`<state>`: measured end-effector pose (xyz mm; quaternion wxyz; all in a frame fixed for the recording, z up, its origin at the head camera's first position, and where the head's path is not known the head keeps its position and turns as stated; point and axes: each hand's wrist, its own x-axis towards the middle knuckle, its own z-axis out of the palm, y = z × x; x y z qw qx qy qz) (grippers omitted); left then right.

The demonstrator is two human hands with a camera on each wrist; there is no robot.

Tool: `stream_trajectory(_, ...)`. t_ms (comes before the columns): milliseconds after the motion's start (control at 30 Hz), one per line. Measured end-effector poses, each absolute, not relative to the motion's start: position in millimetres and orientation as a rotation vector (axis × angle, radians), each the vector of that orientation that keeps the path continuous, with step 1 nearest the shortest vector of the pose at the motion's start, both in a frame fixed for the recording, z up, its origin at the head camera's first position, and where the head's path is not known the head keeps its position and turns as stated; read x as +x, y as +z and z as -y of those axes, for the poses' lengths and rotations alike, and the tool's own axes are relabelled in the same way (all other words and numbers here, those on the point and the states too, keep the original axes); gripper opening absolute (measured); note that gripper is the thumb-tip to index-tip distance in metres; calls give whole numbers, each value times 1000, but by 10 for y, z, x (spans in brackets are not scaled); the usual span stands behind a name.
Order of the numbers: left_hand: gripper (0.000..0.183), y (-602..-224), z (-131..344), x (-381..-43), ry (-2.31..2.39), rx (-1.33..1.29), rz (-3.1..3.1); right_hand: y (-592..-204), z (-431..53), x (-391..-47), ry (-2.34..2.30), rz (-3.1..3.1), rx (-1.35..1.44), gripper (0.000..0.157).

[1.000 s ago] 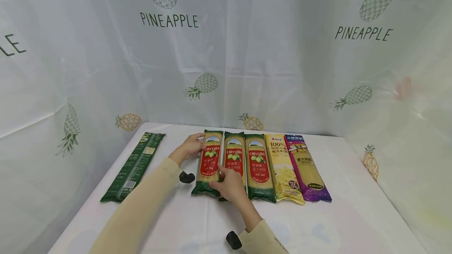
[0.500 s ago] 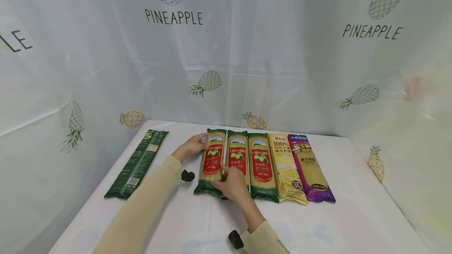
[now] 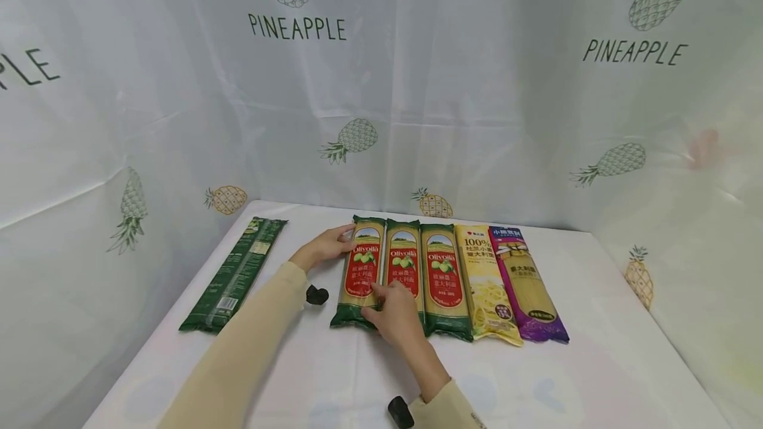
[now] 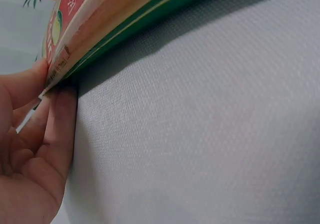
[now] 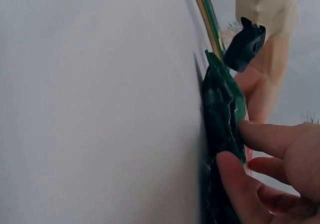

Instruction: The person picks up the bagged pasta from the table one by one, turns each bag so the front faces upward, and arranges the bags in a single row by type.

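Observation:
On the table, a green-ended Olivoilà spaghetti pack (image 3: 362, 270) lies leftmost in a row, face up. My left hand (image 3: 326, 245) pinches its upper left edge; in the left wrist view the thumb (image 4: 34, 81) is above that edge and fingers are beneath. My right hand (image 3: 396, 313) holds its lower right corner between thumb and index finger. In the right wrist view those fingertips meet the pack's crimped green end (image 5: 222, 108). A second Olivoilà pack (image 3: 403, 263) lies right beside it, its lower part partly hidden by my right hand.
Further right are a third Olivoilà pack (image 3: 444, 277), a yellow pasta pack (image 3: 485, 283) and a purple pasta pack (image 3: 527, 283). Apart at the left lies a dark green pack (image 3: 235, 277), back up. A pineapple-print curtain (image 3: 477, 85) hangs behind the white table (image 3: 608, 349).
The head view has shifted slightly, moving the scene a little rightward. Both hands stay on the leftmost spaghetti pack, which lies marginally closer to its neighbour.

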<state>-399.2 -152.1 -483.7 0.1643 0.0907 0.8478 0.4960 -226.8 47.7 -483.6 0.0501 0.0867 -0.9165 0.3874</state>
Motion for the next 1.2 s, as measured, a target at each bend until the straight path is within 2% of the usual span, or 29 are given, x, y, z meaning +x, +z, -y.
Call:
stream_trajectory(500,67,-4910,1612,-3999,1571,225,-2308,-4892,-633,-2330,1535,2771,363,56)
stream_trajectory(767,69,-4885,1607,-3967,1578,261,-2289,-4865,-672,-2338,1522,2781,378,56)
stream_trajectory(1200,65,-4893,1560,-3935,1563,164,-2338,-4903,-681,-2326,1505,2775,398,56)
